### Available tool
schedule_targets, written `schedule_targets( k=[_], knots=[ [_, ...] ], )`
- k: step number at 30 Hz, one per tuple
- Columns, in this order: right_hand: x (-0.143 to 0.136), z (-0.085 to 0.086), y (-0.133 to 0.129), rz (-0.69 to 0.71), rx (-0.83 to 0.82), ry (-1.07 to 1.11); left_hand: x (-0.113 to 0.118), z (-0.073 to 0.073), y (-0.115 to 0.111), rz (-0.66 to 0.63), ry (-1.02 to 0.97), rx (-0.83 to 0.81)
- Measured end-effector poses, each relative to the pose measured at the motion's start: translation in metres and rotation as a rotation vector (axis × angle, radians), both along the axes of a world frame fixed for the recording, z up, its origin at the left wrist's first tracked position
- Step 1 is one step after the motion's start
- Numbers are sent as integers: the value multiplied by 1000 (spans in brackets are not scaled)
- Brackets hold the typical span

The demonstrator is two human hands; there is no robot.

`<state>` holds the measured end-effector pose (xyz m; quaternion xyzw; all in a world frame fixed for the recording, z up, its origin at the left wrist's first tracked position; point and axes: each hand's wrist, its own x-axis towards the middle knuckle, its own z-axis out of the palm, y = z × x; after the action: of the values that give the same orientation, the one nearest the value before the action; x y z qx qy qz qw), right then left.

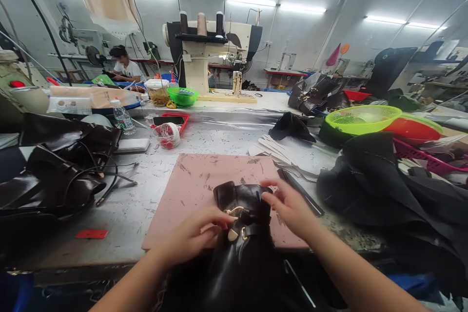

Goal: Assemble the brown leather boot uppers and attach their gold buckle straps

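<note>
Lying between both hands on the pink mat [204, 180], the dark leather bag [243, 243] (gold buckle [236, 212] up) is pinched by left hand [197, 236] and right hand [288, 204] fingers.

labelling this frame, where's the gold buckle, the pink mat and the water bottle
gold buckle [236, 212], head view, on the curved metal bar
pink mat [204, 175], head view, on its bare upper middle
water bottle [123, 118], head view, on the clear body

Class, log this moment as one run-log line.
left hand: on gold buckle | right hand: grips dark leather bag | under: pink board
</note>
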<state>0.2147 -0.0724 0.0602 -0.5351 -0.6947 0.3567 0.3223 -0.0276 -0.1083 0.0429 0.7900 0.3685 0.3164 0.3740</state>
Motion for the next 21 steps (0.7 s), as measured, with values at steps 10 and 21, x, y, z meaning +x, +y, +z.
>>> schedule_targets(
  k=[10, 21],
  knots=[
    [27, -28, -49, 283, -354, 12, 40, 23, 53, 197, 268, -30],
    [36, 37, -27, 75, -362, 764, 45, 179, 40, -139, -130, 535]
  ],
)
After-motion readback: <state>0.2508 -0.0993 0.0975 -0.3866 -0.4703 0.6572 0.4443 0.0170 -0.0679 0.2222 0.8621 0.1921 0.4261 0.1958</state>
